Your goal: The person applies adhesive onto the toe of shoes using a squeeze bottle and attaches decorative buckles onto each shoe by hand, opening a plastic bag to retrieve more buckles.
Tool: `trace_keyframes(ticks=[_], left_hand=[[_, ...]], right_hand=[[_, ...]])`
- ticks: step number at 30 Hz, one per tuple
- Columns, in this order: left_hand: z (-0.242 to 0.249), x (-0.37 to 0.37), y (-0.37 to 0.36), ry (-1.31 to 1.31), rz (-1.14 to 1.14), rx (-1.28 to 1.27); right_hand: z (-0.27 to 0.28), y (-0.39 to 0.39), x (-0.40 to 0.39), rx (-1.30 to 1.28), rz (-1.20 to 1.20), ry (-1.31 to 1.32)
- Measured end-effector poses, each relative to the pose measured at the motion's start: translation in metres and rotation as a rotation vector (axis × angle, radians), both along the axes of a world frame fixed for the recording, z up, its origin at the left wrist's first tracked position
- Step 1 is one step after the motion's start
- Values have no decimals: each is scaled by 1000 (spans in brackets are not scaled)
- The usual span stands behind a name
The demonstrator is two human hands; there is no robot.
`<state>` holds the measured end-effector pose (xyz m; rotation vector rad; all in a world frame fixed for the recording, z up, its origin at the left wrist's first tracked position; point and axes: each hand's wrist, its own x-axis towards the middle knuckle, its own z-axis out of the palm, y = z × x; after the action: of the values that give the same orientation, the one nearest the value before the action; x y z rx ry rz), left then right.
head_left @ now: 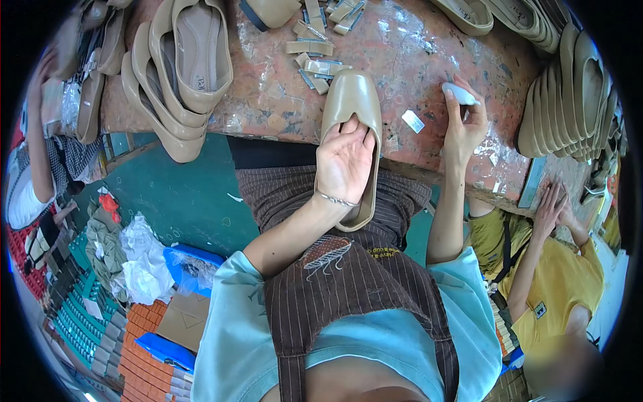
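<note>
One beige shoe (349, 97) is held at upper centre of the frame by the left hand (344, 163), its fingers tucked inside the opening; at upper right, a white object (462, 94) is pinched by the right hand (465, 128), fingers closed.

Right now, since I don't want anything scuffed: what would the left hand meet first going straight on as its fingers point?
Probably the inside of the toe of the tan shoe; the left hand points into it. The fingertips look hidden, so depth is unclear.
</note>
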<state>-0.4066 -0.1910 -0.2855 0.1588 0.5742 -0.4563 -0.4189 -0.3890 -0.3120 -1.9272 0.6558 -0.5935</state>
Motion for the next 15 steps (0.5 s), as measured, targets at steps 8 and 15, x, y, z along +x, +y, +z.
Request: trace_keyframes(ticks=[8,15], left_hand=[[5,5,26,-137,-144,-221],[-17,-20,33,-145,-143,-34]], right_hand=[[41,41,-20,164,366,59],[49,60,-18,-212,570,135]])
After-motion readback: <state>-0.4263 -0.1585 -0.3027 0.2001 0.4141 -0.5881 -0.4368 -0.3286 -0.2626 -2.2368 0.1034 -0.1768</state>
